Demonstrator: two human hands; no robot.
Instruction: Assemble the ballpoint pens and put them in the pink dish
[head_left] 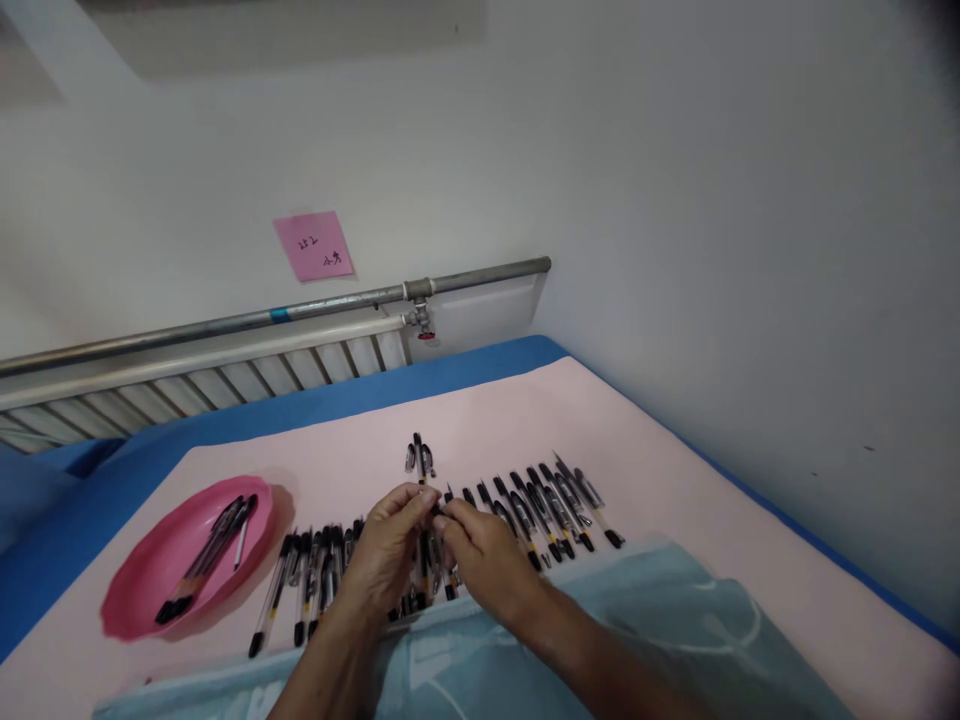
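Observation:
My left hand (391, 535) and my right hand (484, 550) meet over the middle of the pink sheet. Both are closed in a pinch, fingertips almost touching. A small dark pen part (436, 508) shows between them; the fingers cover most of it. Under and between the hands lie several black-capped pens. To the right, a slanting row of clear pens (559, 510) with black ends and loose caps lies on the sheet. Another group of pens (319, 575) lies left of my left hand. Beyond the fingertips are a few black caps and pen pieces (419, 455).
A pink bowl (124, 600) holding several pens stands at the left. Light-blue cloth (675, 610) covers the near edge of the pink sheet (517, 410). Blue bedding (480, 362) borders the sheet. Behind are a radiator (225, 380), a metal pipe (337, 303) and a pink note (313, 246).

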